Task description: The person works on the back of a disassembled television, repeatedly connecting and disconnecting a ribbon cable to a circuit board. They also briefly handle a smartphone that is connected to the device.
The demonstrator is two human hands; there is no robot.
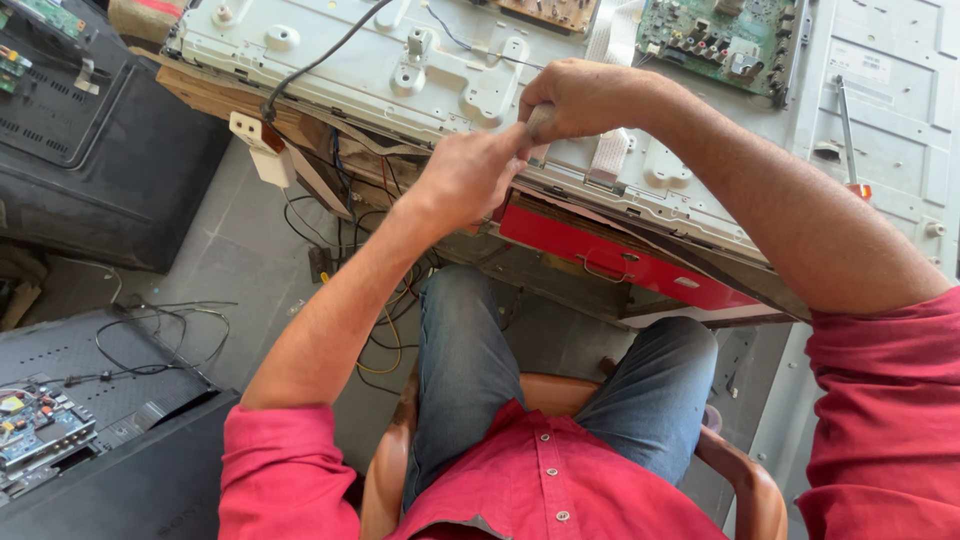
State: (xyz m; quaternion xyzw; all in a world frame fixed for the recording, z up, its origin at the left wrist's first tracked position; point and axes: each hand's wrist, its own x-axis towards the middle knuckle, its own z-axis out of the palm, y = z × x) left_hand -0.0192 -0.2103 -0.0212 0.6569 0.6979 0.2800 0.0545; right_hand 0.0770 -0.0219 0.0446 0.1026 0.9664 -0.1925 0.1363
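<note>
We pinch a small pale tab [538, 120] between both hands, left hand [468, 175] and right hand [580, 98] pressed together on it, just over the panel's [400, 60] near edge, beside its ribbon cable [608, 150]. A screwdriver [848, 135] lies right of the panel.

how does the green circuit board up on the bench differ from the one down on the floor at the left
The green circuit board on the bench lies on a pale metal panel, beyond both hands; the floor board sits in a black casing, far from them. The bench board looks plain green, while the floor board shows blue parts. Both lie flat, face up and untouched.
</note>
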